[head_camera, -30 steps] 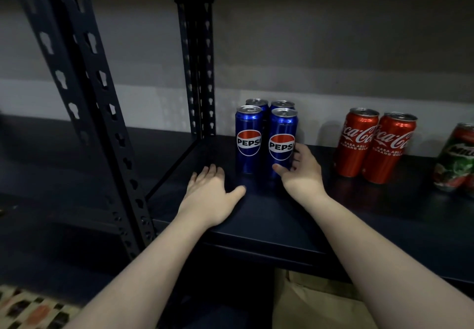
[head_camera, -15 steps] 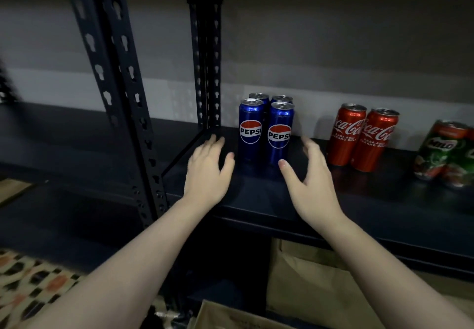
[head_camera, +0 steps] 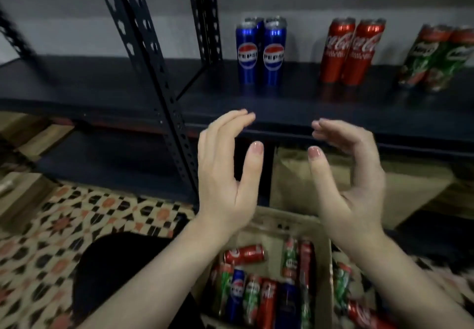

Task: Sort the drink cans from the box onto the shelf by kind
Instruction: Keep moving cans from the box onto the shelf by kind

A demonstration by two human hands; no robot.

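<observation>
Several blue Pepsi cans [head_camera: 260, 54] stand upright in a tight group on the dark shelf [head_camera: 295, 108]. To their right stand two red Coca-Cola cans [head_camera: 352, 51], and further right two green Milo cans [head_camera: 440, 58]. My left hand [head_camera: 225, 172] and my right hand [head_camera: 348, 172] hover in front of the shelf edge, palms facing each other, fingers relaxed, holding nothing. Below them a cardboard box [head_camera: 266, 222] holds several mixed cans lying on their sides, among them a red cola can [head_camera: 243, 253] and a blue Pepsi can [head_camera: 237, 290].
A black perforated upright post [head_camera: 151, 72] slants down at the left of the shelf bay; a second post [head_camera: 205, 15] stands at the back. A brown paper bag [head_camera: 295, 174] sits under the shelf. A patterned floor covering [head_camera: 77, 226] lies at the lower left.
Both hands have pulled back off the shelf and away from the Pepsi cans, now hovering empty before its edge. The view has tilted down, revealing the box of cans.
</observation>
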